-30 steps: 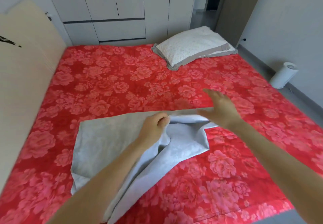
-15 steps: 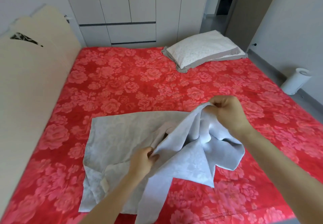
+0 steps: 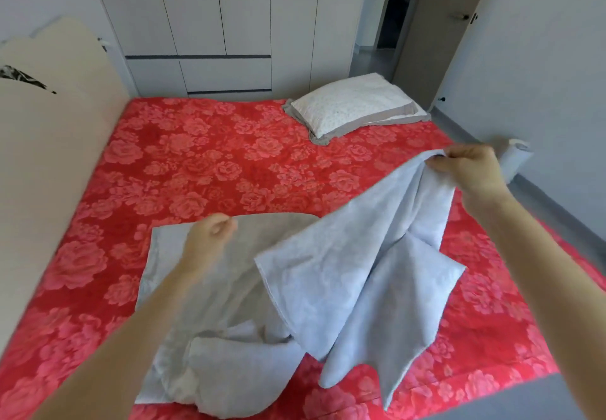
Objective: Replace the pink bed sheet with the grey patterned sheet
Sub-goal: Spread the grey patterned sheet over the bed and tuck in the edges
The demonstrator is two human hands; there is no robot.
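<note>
Pinching an edge of the grey patterned sheet [image 3: 328, 288] between thumb and curled fingers, our right hand [image 3: 469, 170] holds it raised over the right side of the bed. The cloth falls from it in a slant, down and to the left. Our left hand [image 3: 213, 236] hovers lower and nearer the middle, fingers loosely curled, above the part of the sheet that lies flat. Blur keeps us from telling whether it grips cloth or only hangs over it.

The rest of the grey sheet lies folded and bunched on the near half of the bed, on top of the pink bed sheet [image 3: 203, 163]. Its flat panel runs from under the left hand back toward us. We judge that the coming move turns on this: the unopened folds lie below and left of the raised hand, so the left hand is the nearer one to catch an opposite edge and draw the cloth apart.

The pink sheet is spread over the whole mattress, so the swap looks barely begun. A pillow [image 3: 351, 108] rests at the far right corner, well apart from the grey cloth. A pale headboard [image 3: 49, 173] stands along the left.
</note>
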